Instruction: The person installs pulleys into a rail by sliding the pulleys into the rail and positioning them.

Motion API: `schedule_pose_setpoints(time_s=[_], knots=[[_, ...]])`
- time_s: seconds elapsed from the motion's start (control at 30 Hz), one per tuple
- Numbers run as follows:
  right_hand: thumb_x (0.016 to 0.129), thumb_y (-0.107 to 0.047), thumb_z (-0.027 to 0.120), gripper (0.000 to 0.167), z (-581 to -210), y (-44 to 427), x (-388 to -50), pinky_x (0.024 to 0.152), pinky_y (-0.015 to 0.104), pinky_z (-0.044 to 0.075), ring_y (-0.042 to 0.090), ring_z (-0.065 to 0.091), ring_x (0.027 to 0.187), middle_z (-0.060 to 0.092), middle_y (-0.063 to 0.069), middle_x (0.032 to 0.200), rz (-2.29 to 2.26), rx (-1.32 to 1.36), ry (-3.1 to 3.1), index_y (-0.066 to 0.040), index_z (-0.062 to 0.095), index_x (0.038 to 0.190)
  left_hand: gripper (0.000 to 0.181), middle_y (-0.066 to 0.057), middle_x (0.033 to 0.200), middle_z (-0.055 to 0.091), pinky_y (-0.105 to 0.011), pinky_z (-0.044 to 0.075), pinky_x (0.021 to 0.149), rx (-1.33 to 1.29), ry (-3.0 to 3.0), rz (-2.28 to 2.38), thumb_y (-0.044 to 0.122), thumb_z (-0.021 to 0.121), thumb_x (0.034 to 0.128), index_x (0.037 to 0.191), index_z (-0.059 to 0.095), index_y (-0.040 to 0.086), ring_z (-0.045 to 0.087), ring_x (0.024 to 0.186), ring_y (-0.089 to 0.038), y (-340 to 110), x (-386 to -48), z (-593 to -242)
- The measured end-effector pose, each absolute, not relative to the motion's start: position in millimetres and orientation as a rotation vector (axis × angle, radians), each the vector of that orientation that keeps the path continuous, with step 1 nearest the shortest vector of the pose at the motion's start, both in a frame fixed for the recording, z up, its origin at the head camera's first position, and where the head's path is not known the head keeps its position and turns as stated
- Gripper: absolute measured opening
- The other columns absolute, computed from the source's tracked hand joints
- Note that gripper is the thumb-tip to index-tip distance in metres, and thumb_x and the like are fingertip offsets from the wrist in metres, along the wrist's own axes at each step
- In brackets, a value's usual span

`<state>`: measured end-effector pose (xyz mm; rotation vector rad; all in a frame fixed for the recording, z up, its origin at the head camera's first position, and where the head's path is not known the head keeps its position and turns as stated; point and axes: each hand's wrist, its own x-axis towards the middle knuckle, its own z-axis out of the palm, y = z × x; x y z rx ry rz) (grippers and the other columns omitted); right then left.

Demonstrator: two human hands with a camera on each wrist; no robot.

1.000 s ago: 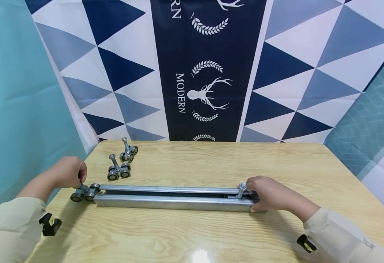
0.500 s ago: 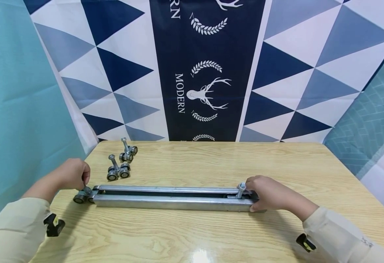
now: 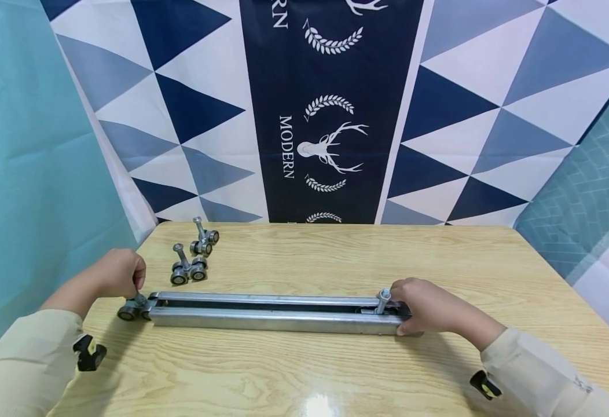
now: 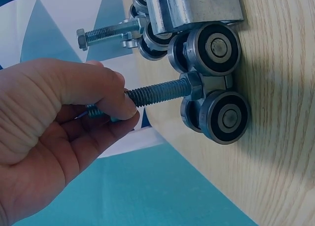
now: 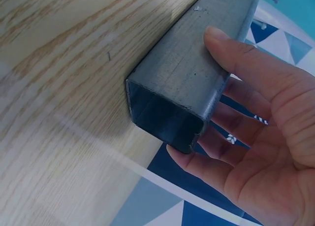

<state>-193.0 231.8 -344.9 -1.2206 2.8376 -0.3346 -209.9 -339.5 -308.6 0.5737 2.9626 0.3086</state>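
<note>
A long metal channel rail (image 3: 278, 321) lies across the table, its slot facing up. At its left end, my left hand (image 3: 122, 273) pinches the threaded bolt (image 4: 162, 92) of a four-wheeled roller trolley (image 4: 226, 115). Two of the trolley's wheels stand right at the rail's mouth; in the left wrist view I cannot tell how far they reach in. My right hand (image 3: 423, 307) grips the rail's right end, thumb on the near wall (image 5: 197, 53) and fingers round the far side. Beside that hand, another trolley's bolt (image 3: 383, 301) sticks up through the slot.
Two more roller trolleys stand behind the rail's left end, one nearer (image 3: 187, 271) and one farther back (image 3: 204, 240), bolts up. A wood-grain table (image 3: 304, 370) carries everything. Patterned cloth (image 3: 325, 145) hangs behind it, and a teal sheet (image 3: 39, 174) on the left.
My left hand has shifted right with the trolley, bringing its leading wheels from just outside the rail's left end to its mouth. My right hand stays in place on the rail.
</note>
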Motion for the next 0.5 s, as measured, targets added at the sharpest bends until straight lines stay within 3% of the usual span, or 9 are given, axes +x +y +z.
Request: schedule_pose_setpoints(time_s=[0.5], knots=[[0.065,-0.017,0.089,0.034,-346.1,231.9,-194.3,0.062,0.033,0.048,0.011,0.054,0.073,0.057,-0.006,0.083,-0.337,-1.228,2.834,-0.006,0.068,0.089,0.032,0.007,0.054,0.048,-0.029,0.036,0.049,0.571,2.947,0.28,-0.013,0.066,0.0593,0.059,0.056,0.017,0.041,0.051,-0.011,-339.9,-205.4,-306.2]])
